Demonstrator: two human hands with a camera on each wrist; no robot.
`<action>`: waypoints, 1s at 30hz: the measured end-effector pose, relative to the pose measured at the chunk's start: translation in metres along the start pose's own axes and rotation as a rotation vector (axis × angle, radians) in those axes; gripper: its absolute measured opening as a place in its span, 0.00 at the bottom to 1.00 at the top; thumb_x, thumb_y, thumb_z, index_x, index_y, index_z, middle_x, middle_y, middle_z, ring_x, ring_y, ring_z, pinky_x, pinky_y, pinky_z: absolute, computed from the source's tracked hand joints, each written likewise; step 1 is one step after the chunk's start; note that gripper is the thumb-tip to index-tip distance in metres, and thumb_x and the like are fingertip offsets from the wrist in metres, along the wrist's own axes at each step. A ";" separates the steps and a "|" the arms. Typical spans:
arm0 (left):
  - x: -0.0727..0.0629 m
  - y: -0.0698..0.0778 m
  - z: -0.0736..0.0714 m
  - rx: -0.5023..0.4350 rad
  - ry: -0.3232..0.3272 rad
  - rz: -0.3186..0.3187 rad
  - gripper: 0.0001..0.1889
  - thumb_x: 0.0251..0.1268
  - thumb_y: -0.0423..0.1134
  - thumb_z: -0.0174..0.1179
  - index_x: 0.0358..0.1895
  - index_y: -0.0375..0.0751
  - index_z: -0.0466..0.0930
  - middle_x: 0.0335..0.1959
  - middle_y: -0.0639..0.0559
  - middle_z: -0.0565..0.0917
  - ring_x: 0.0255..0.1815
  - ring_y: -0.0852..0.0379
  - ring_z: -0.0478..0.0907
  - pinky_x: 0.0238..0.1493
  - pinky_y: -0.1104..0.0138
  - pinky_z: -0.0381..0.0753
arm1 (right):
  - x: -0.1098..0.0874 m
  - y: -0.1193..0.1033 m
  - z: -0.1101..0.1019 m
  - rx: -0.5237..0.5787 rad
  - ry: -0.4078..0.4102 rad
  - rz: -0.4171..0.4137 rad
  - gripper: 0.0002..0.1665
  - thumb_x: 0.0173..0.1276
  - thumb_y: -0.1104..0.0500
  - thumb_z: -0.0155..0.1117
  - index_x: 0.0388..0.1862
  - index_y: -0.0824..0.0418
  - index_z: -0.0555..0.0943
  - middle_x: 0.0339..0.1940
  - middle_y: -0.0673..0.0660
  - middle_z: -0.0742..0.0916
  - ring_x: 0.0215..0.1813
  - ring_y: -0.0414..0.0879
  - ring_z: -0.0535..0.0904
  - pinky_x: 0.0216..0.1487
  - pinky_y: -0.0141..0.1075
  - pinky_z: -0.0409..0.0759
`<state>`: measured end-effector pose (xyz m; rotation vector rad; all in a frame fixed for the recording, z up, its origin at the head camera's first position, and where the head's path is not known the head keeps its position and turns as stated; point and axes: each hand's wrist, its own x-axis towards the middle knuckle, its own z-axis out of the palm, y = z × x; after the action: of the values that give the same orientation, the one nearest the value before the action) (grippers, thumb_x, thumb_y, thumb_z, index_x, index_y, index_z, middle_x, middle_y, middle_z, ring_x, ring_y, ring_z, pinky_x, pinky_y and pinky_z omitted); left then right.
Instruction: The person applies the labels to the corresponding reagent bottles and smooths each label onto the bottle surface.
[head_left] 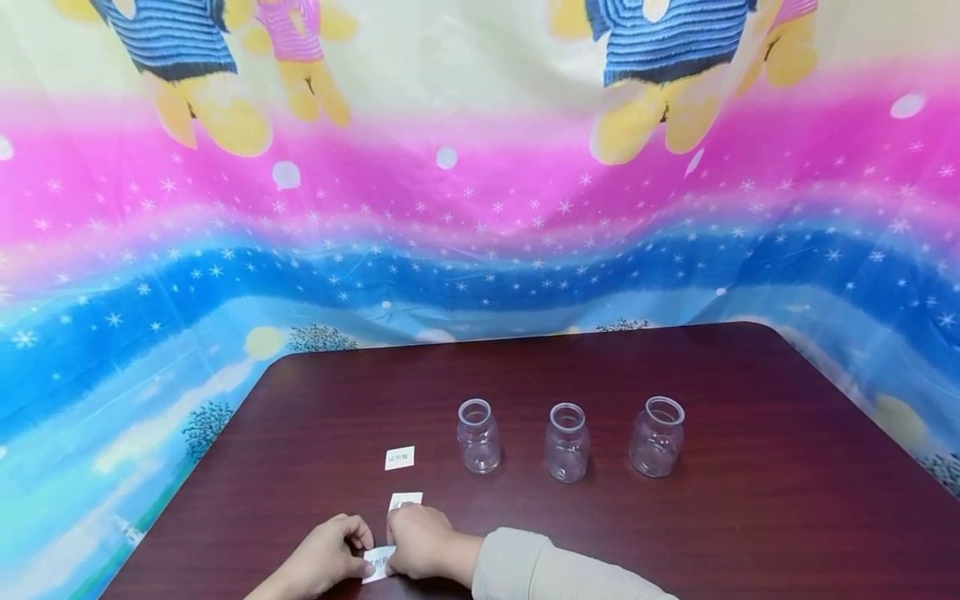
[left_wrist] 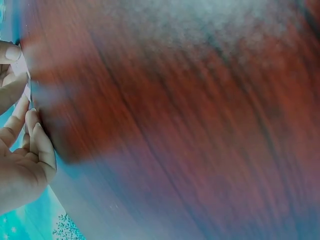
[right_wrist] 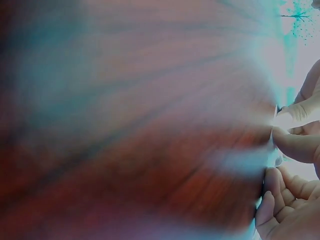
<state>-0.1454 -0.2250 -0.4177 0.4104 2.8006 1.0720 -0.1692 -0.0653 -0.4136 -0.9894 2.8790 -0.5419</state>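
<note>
White label point(head_left: 379, 562) pinched by left hand point(head_left: 330, 547), right hand point(head_left: 422, 540), fingers point(head_left: 359, 530) bent

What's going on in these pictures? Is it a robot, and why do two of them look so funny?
No robot here! A person's bare left hand and right hand are working. The big picture comes from a camera on the person's head, looking forward and down. The two funny ones come from a camera on each wrist, so the table looks tilted and blurry, with fingers at the edge. Both hands pinch one small white paper with writing on it. Another paper is partly hidden by the right hand, and a third paper lies beyond. Three clear jars stand upright nearby.
</note>
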 end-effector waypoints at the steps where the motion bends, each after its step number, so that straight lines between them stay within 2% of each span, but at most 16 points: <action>1: 0.000 0.000 0.000 -0.018 -0.008 0.000 0.13 0.31 0.30 0.67 0.21 0.41 0.70 0.22 0.54 0.68 0.22 0.66 0.66 0.23 0.72 0.66 | 0.000 0.000 0.000 0.015 -0.004 0.002 0.18 0.35 0.53 0.72 0.16 0.52 0.69 0.16 0.43 0.69 0.22 0.34 0.66 0.21 0.28 0.64; 6: 0.001 0.001 0.000 -0.121 -0.060 -0.018 0.13 0.34 0.28 0.65 0.22 0.39 0.67 0.19 0.54 0.70 0.19 0.66 0.66 0.20 0.73 0.67 | 0.001 0.000 0.000 0.115 -0.023 0.012 0.20 0.34 0.58 0.72 0.20 0.54 0.67 0.15 0.44 0.70 0.21 0.35 0.66 0.20 0.28 0.64; 9: 0.001 0.001 -0.002 -0.166 -0.082 -0.018 0.12 0.37 0.29 0.64 0.22 0.37 0.67 0.19 0.54 0.70 0.19 0.65 0.66 0.20 0.73 0.67 | 0.003 0.002 0.001 0.196 -0.019 0.001 0.17 0.36 0.62 0.70 0.21 0.55 0.69 0.14 0.43 0.70 0.20 0.35 0.65 0.20 0.26 0.63; 13: 0.003 -0.002 -0.004 -0.244 -0.113 -0.010 0.10 0.43 0.29 0.62 0.24 0.35 0.68 0.19 0.54 0.70 0.19 0.66 0.65 0.19 0.74 0.66 | 0.004 0.007 -0.001 0.312 0.026 -0.039 0.11 0.40 0.66 0.66 0.17 0.57 0.71 0.13 0.42 0.70 0.18 0.32 0.64 0.20 0.22 0.63; 18: 0.005 -0.002 -0.006 -0.334 -0.139 0.017 0.07 0.50 0.31 0.58 0.26 0.33 0.68 0.19 0.54 0.69 0.17 0.67 0.64 0.17 0.75 0.64 | 0.004 0.012 -0.006 0.418 0.071 -0.047 0.11 0.41 0.67 0.66 0.14 0.57 0.72 0.11 0.41 0.70 0.17 0.30 0.64 0.19 0.20 0.63; 23: 0.007 0.002 -0.009 -0.329 -0.102 0.051 0.07 0.54 0.33 0.56 0.28 0.33 0.68 0.19 0.54 0.69 0.18 0.66 0.66 0.18 0.72 0.68 | 0.002 0.018 -0.009 0.555 0.088 -0.007 0.11 0.44 0.68 0.65 0.15 0.58 0.71 0.10 0.42 0.70 0.13 0.30 0.62 0.15 0.22 0.64; 30: 0.011 0.013 -0.007 -0.344 -0.035 -0.006 0.10 0.54 0.37 0.56 0.30 0.33 0.68 0.22 0.51 0.72 0.22 0.64 0.70 0.24 0.69 0.72 | -0.002 0.028 -0.016 0.688 0.136 0.009 0.10 0.50 0.67 0.61 0.18 0.59 0.69 0.11 0.43 0.69 0.10 0.32 0.61 0.11 0.24 0.63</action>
<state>-0.1546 -0.2171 -0.4037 0.3765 2.5143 1.4918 -0.1865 -0.0384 -0.4089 -0.8317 2.4621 -1.5024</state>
